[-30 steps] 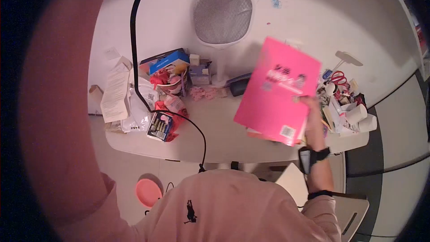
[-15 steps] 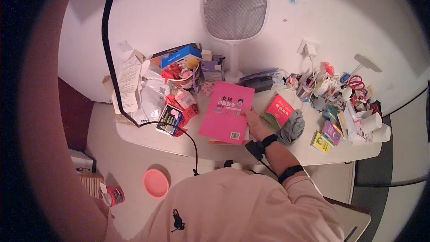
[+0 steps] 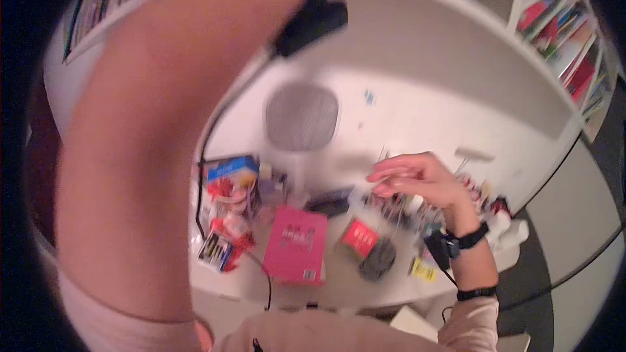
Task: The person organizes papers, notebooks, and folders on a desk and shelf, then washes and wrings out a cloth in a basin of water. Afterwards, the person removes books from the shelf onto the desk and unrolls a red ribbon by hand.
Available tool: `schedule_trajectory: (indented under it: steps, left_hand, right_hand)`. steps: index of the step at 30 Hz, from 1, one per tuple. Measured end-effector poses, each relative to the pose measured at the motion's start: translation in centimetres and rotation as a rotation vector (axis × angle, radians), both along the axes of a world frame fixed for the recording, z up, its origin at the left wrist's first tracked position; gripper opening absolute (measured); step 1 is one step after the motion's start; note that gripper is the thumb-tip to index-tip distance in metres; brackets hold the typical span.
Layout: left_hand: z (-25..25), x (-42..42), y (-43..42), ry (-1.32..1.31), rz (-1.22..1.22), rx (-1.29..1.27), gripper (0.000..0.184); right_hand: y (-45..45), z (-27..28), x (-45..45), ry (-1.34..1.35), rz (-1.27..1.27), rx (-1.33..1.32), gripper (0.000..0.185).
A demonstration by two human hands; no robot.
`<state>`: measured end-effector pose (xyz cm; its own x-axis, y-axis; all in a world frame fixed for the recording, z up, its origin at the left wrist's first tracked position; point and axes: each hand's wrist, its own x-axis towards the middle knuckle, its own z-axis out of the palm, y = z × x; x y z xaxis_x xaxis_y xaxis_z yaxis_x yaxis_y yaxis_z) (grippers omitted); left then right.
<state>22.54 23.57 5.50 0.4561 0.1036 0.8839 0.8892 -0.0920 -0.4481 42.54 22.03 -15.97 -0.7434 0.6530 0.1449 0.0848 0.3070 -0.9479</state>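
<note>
My right hand (image 3: pixel 420 181) is raised in front of the cluttered right side of the desk, fingers loosely stretched to the left and nothing in them. My left arm (image 3: pixel 150 130) fills the left side of the view and reaches up to the top edge. Its hand is almost wholly cut off, so its fingers cannot be made out. A pink book (image 3: pixel 295 244) lies on the desk, apart from both hands. To its right are a small red book (image 3: pixel 359 237) and a crumpled grey cloth (image 3: pixel 378 260).
A white electric fly swatter (image 3: pixel 302 117) stands at the wall. Boxes and small items, including a blue box (image 3: pixel 233 168), crowd the desk's left. Shelves of books (image 3: pixel 564 39) stand at upper right and upper left. A black cable (image 3: pixel 201 202) hangs at left.
My right hand has let go of the pink book and risen. My left arm has come into view, reaching upward. The view has tilted up, bringing in the bookshelves.
</note>
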Motion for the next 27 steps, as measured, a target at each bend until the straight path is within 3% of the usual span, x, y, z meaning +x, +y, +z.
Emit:
schedule_trajectory:
  steps: [1,3,4,6,10,11,14,18,21,23,27]
  left_hand:
    - [1.5,-0.3,0.5,-0.013,0.002,0.076,0.077]
    - [4.7,-1.2,1.9,-0.092,-0.440,-0.414,0.083]
    - [3.9,-0.9,1.9,-0.010,-0.152,0.114,0.083]
    - [4.1,-0.7,2.1,-0.042,-0.100,0.270,0.090]
    - [4.4,-1.2,2.1,-0.030,-0.039,0.220,0.087]
    - [4.4,-1.3,2.0,-0.017,-0.054,0.200,0.088]
    - [4.6,-1.7,2.1,0.002,-0.065,0.185,0.084]
    - [4.8,-1.9,2.5,0.026,-0.153,0.188,0.073]
    - [4.9,-1.8,2.4,0.025,-0.123,0.192,0.071]
    - [5.0,-1.8,2.5,0.013,-0.121,0.209,0.070]
    - [5.0,-1.9,2.9,0.016,-0.106,0.281,0.072]
  right_hand:
    - [-1.0,3.8,0.7,0.086,-0.056,0.109,0.033]
    - [-2.8,10.0,1.4,0.293,-0.226,0.407,0.032]
    - [-3.5,13.0,1.5,0.422,-0.343,0.595,0.032]
    - [-5.8,18.3,-0.2,0.738,-0.556,0.722,0.037]
    - [-3.5,24.0,-2.3,0.484,-0.686,0.775,0.048]
    - [-2.1,24.5,-2.6,0.360,-0.752,0.763,0.050]
    - [0.8,24.7,-4.1,0.318,-0.727,0.637,0.047]
    - [2.3,24.4,-5.4,0.435,-0.826,0.471,0.035]
    - [4.1,24.3,-4.3,0.449,-0.820,0.492,0.031]
    - [4.6,24.2,-3.8,0.633,-0.896,0.639,0.026]
    - [1.0,24.5,-0.3,0.697,-1.015,0.889,0.026]
